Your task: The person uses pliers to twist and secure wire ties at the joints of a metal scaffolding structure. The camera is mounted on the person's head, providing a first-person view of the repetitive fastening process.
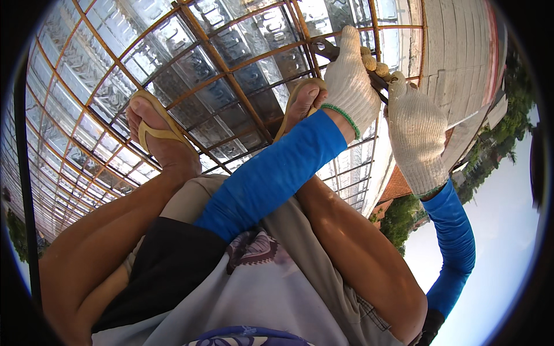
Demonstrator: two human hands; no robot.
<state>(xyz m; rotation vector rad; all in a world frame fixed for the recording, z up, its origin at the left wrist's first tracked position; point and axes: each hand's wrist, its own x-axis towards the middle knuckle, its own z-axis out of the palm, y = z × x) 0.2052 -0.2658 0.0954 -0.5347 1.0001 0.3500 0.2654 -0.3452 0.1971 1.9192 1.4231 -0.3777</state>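
My left hand (354,86), in a white knitted glove with a green cuff, is closed around a dark metal tool (325,48). The tool's flat end sticks out beside the thumb, over the rusty rebar grid (231,72); its kind is not clear. Its other end (382,92) comes out below the yellowish gloved fingers. Close to that end, my right hand (418,130), gloved alike, is closed with its fingers curled. What the right fingers hold, if anything, is hidden. Both forearms wear blue sleeves.
My feet, in yellow flip-flops (164,131), rest on the rebar grid. Shiny, patterned metal sheeting (167,49) lies under the bars. Grey boards (459,63) run along the right side, with trees (487,150) and sky beyond them. A dark pole (23,173) stands at far left.
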